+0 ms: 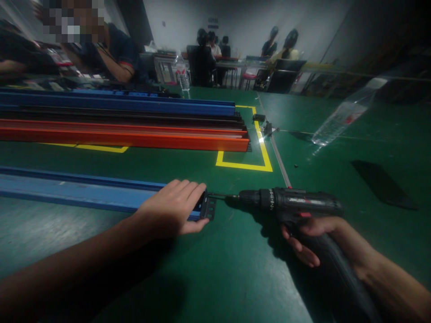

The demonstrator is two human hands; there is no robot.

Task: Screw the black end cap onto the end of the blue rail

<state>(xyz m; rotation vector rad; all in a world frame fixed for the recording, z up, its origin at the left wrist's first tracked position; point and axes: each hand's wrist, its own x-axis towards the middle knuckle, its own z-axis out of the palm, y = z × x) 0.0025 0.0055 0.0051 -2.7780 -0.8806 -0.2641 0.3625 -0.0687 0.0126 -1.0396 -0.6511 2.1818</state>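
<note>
A long blue profile (pixel 84 195) lies on the green table, with a black end cap (pixel 204 205) at its right end. My left hand (pixel 171 204) is closed around that end, fingers over the top and thumb along the near side. In my right hand (pixel 313 235) is a black cordless drill (pixel 296 202), held by its grip with the chuck pointing left. The long thin bit (pixel 224 196) reaches to the end cap; whether its tip sits in a screw is too small to tell.
Beyond lie orange (pixel 202 142), black and blue profiles (pixel 188 105) inside yellow tape (pixel 244 168). A water bottle (pixel 348 114) stands at the right, near a flat black object (pixel 384 184). Another bottle (pixel 182 74) stands farther back. Small dark parts (pixel 268 129) lie mid-table. People sit behind.
</note>
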